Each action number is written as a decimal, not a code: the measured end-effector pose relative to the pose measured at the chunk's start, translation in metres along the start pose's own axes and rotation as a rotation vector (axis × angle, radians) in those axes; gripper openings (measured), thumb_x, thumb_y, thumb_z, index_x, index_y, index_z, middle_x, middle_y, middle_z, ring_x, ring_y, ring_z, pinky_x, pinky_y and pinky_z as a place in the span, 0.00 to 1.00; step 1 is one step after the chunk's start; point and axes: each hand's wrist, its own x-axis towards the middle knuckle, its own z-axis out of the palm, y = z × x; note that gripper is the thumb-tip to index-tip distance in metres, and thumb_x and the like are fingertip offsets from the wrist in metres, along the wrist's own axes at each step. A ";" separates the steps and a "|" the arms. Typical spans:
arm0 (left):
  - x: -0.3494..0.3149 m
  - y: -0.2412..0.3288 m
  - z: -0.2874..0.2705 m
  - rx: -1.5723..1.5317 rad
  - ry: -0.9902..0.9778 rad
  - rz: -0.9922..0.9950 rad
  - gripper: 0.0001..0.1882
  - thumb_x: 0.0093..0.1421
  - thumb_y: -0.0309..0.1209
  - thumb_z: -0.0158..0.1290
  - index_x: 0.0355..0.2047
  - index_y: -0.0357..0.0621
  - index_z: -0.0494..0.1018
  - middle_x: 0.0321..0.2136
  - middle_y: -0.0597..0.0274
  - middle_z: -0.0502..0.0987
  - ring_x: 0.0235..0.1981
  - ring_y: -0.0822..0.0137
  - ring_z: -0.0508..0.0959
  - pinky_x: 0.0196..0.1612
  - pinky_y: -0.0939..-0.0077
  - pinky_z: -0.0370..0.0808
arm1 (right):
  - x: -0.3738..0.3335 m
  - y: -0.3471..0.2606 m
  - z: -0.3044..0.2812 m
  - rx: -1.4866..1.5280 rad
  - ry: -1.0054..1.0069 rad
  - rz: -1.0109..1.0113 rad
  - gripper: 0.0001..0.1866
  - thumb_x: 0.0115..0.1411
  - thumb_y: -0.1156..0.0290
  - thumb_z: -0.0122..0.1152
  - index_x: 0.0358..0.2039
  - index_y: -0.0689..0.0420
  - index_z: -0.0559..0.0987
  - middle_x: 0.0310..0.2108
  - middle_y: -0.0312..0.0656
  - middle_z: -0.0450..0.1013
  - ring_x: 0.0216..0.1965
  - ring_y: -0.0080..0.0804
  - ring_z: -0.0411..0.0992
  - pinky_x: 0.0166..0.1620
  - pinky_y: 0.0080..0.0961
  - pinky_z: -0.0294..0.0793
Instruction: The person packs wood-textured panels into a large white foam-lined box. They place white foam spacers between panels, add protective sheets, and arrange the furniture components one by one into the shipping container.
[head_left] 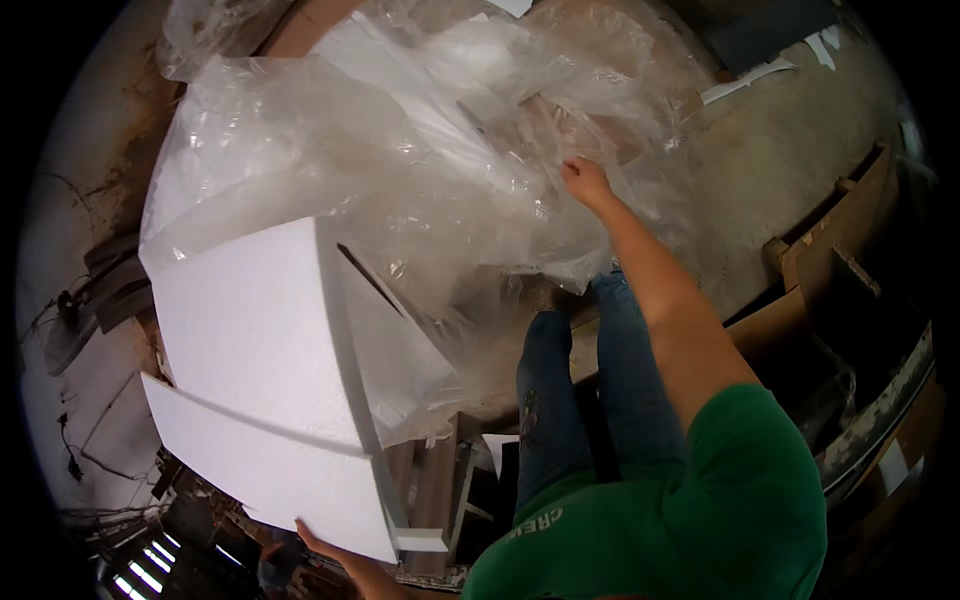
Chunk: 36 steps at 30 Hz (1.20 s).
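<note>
**Foam boards in one hand, plastic wrap in the other**

Bottom of frame, the left hand grips the lower edge of white foam boards filling the left-center. Further up, the right hand is closed on crinkly clear plastic sheeting. An open cardboard box sits at right; can't tell what's inside.

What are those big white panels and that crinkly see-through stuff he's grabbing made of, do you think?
The white panels, gripped at the lower edge by the left hand, look like foam board: matte, thick, with square-cut edges. The clear sheeting under the right hand seems to be thin plastic film: glossy, wrinkled, see-through.
</note>
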 end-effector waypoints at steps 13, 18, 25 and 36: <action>0.016 -0.037 -0.009 -0.064 0.076 -0.085 0.33 0.47 0.49 0.40 0.49 0.41 0.55 0.46 0.52 0.60 0.44 0.53 0.63 0.44 0.60 0.63 | -0.072 -0.025 0.068 -0.448 -1.063 -0.253 0.20 0.43 0.75 0.55 0.40 0.62 0.68 0.35 0.48 0.68 0.37 0.32 0.66 0.40 0.28 0.64; 0.022 -0.034 -0.004 0.002 0.061 -0.045 0.37 0.45 0.52 0.38 0.51 0.41 0.51 0.48 0.50 0.55 0.46 0.52 0.60 0.44 0.59 0.60 | -0.128 -0.051 0.094 -0.155 -1.352 -0.631 0.18 0.46 0.65 0.52 0.38 0.56 0.69 0.35 0.47 0.69 0.36 0.35 0.66 0.39 0.29 0.64; 0.006 -0.036 0.025 0.173 0.304 0.036 0.36 0.45 0.52 0.38 0.50 0.40 0.51 0.47 0.50 0.56 0.46 0.52 0.61 0.43 0.58 0.61 | 0.032 -0.014 0.087 0.274 -0.059 -0.149 0.12 0.46 0.68 0.54 0.29 0.63 0.70 0.25 0.46 0.68 0.29 0.32 0.67 0.31 0.25 0.67; 0.036 -0.035 -0.019 0.022 0.126 -0.044 0.35 0.45 0.52 0.40 0.49 0.41 0.55 0.44 0.51 0.61 0.43 0.53 0.63 0.42 0.61 0.63 | -0.036 0.097 0.123 -0.395 -0.375 0.146 0.24 0.38 0.62 0.62 0.33 0.63 0.69 0.33 0.52 0.68 0.38 0.43 0.66 0.40 0.32 0.65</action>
